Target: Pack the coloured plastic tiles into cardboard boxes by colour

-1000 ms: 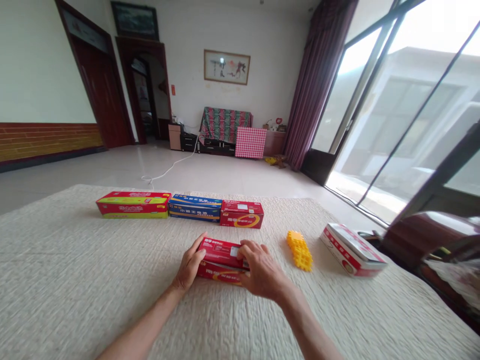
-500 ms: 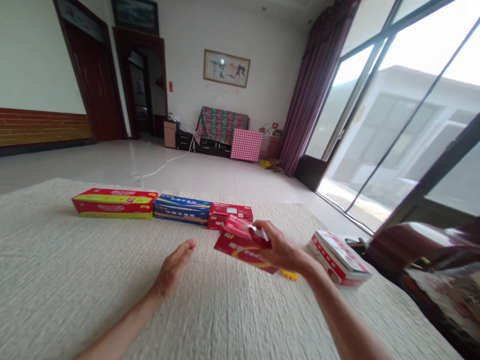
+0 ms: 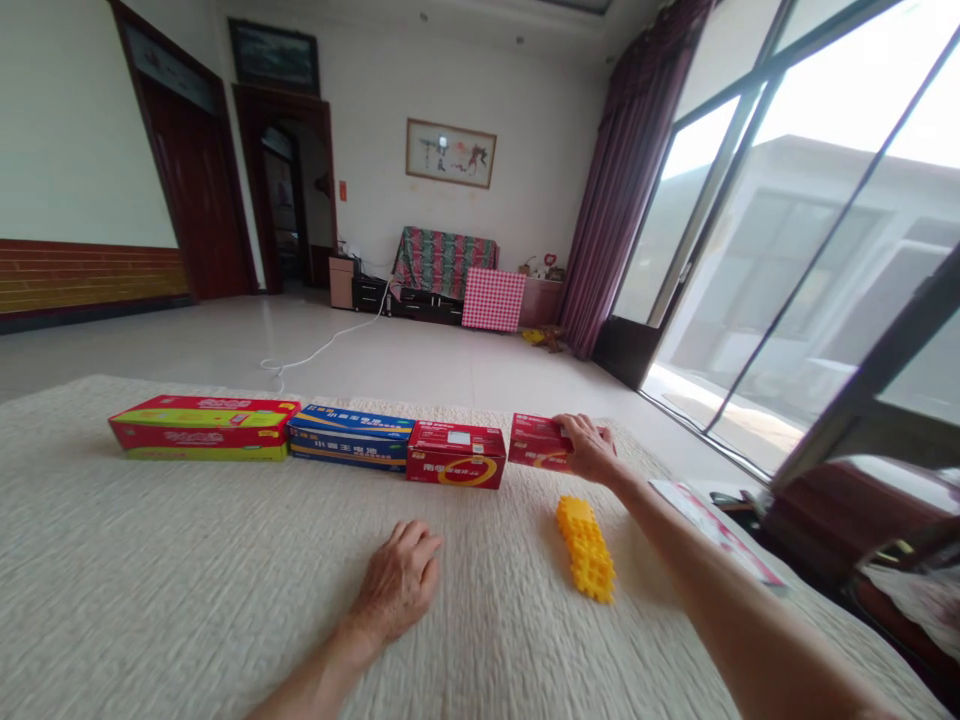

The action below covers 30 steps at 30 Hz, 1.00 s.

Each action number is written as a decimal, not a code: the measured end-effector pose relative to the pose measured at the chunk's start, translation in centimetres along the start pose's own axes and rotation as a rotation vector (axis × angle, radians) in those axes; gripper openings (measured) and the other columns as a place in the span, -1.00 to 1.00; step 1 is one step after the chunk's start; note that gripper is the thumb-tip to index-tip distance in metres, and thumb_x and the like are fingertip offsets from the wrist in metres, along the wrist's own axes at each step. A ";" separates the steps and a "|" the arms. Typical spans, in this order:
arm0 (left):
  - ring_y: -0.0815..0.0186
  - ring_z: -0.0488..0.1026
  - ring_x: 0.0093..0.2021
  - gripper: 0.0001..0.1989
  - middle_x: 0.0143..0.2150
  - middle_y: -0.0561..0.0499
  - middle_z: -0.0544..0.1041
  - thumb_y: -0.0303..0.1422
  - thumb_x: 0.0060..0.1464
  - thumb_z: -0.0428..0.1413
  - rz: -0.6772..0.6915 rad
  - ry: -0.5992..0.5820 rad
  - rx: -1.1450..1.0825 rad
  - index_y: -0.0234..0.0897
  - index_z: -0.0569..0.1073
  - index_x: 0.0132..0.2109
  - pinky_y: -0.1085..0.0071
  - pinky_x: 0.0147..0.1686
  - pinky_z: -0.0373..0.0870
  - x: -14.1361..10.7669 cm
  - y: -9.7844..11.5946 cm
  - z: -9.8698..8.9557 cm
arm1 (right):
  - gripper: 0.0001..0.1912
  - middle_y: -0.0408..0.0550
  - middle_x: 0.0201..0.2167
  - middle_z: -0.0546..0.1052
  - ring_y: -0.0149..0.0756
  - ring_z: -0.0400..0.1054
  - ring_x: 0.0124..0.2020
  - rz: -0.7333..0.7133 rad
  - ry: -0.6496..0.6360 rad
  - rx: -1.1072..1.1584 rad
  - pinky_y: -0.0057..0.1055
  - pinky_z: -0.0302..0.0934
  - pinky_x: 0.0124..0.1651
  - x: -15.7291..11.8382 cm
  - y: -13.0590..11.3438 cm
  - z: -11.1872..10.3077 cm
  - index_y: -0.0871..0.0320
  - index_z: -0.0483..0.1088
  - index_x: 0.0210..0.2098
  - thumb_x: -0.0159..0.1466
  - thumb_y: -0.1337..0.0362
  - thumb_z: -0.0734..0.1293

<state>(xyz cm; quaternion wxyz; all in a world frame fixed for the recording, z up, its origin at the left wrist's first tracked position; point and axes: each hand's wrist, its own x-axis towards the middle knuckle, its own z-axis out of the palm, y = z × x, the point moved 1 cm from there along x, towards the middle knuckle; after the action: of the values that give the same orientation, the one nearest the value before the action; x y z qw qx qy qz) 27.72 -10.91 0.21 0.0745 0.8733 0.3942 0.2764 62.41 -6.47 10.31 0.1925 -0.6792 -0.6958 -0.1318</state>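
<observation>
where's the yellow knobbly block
Right of centre in the head view, the yellow block lies on cream cloth, nearer the camera than the red cardboard box under the right hand.

We see a red carton [image 3: 536, 442] with pale lettering, lying level, its printed front turned toward us and its right part hidden from view; it is just right of the matching red box [image 3: 456, 458], slightly farther back, a narrow gap between them
</observation>
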 end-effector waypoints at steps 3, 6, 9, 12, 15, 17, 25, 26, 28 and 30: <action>0.19 0.35 -0.16 -0.76 -0.20 -0.07 0.44 -0.54 0.09 -0.06 0.006 -0.002 -0.012 -0.25 0.48 -0.20 0.27 -0.14 0.32 -0.1 -0.4 0.1 | -0.48 0.04 0.01 0.42 -0.02 0.16 0.03 -0.011 -0.057 -0.014 -0.04 0.01 -0.04 0.4 0.5 1.8 0.01 0.27 0.02 0.04 0.39 0.27; 0.20 0.34 -0.16 -0.76 -0.21 -0.07 0.42 -0.53 0.10 -0.06 0.009 -0.011 -0.010 -0.24 0.47 -0.22 0.27 -0.15 0.32 0.0 -0.5 0.0 | -0.45 0.05 0.07 0.38 -0.01 0.14 0.07 0.002 -0.100 -0.022 0.02 0.01 -0.01 0.8 0.8 3.0 -0.01 0.24 0.08 0.08 0.39 0.24; 0.20 0.34 -0.16 -0.76 -0.21 -0.07 0.42 -0.54 0.10 -0.06 0.010 -0.012 -0.005 -0.24 0.47 -0.23 0.27 -0.15 0.33 0.1 -0.3 -0.1 | -0.40 0.02 0.16 0.33 0.00 0.10 0.14 0.008 -0.156 -0.026 0.08 0.00 0.02 1.1 0.9 3.9 -0.02 0.24 0.11 0.07 0.46 0.17; 0.19 0.34 -0.16 -0.77 -0.22 -0.08 0.42 -0.54 0.09 -0.06 0.018 -0.012 0.000 -0.25 0.47 -0.23 0.27 -0.15 0.33 0.1 -0.2 0.0 | -0.32 -0.02 0.23 0.26 -0.02 0.07 0.19 0.023 -0.191 -0.035 0.09 0.01 0.06 1.2 0.5 4.6 -0.01 0.22 0.14 0.04 0.51 0.13; 0.19 0.34 -0.16 -0.77 -0.22 -0.07 0.42 -0.54 0.09 -0.05 0.024 -0.007 0.008 -0.24 0.47 -0.23 0.26 -0.15 0.33 0.1 -0.3 0.0 | -0.27 0.00 0.26 0.21 -0.09 0.07 0.21 0.058 -0.179 -0.046 0.04 0.00 0.12 0.8 -0.1 4.5 0.04 0.14 0.21 0.03 0.51 0.13; 0.19 0.34 -0.16 -0.77 -0.22 -0.07 0.42 -0.54 0.09 -0.05 0.029 -0.001 0.014 -0.24 0.47 -0.22 0.26 -0.16 0.33 0.1 -0.4 0.1 | -0.25 0.03 0.29 0.15 -0.12 0.03 0.24 0.110 -0.150 -0.064 0.03 -0.02 0.15 0.2 -0.4 3.8 0.08 0.06 0.25 0.04 0.50 0.12; 0.21 0.36 -0.18 -0.78 -0.22 -0.05 0.45 -0.52 0.10 -0.04 0.077 0.031 0.056 -0.23 0.47 -0.21 0.28 -0.17 0.33 0.2 -0.8 0.3 | -0.22 0.26 0.32 0.00 0.27 -0.20 0.30 0.553 -0.124 -0.245 0.27 -0.24 0.15 -5.7 3.8 -2.3 0.24 -0.02 0.28 0.10 0.19 0.24; 0.21 0.36 -0.18 -0.78 -0.22 -0.05 0.45 -0.51 0.11 -0.05 0.082 0.035 0.066 -0.22 0.47 -0.21 0.28 -0.17 0.33 0.1 -0.9 0.4 | -0.19 0.32 0.30 0.03 0.35 -0.17 0.28 0.612 -0.141 -0.264 0.32 -0.24 0.12 -6.7 4.7 -3.1 0.26 0.02 0.26 0.07 0.14 0.28; 0.21 0.37 -0.19 -0.78 -0.22 -0.05 0.45 -0.50 0.12 -0.05 0.086 0.042 0.089 -0.23 0.47 -0.21 0.29 -0.18 0.33 0.1 -1.0 0.7 | -0.15 0.41 0.24 0.12 0.46 -0.10 0.23 0.728 -0.201 -0.280 0.39 -0.21 0.05 -8.7 6.5 -4.3 0.28 0.11 0.22 0.02 0.05 0.33; 0.21 0.37 -0.19 -0.78 -0.21 -0.05 0.46 -0.49 0.13 -0.06 0.092 0.043 0.113 -0.23 0.47 -0.21 0.29 -0.19 0.34 0.0 -1.1 0.9 | -0.13 0.44 0.15 0.23 0.46 0.04 0.17 0.810 -0.269 -0.264 0.36 -0.08 -0.01 -10.3 8.0 -5.1 0.26 0.17 0.18 -0.04 -0.04 0.37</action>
<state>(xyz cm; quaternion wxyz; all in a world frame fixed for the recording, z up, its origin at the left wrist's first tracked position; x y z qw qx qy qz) 27.47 -10.05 -0.91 0.0038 0.8871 0.3702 0.2758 70.83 -17.66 9.63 0.0480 -0.9268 -0.3698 -0.0437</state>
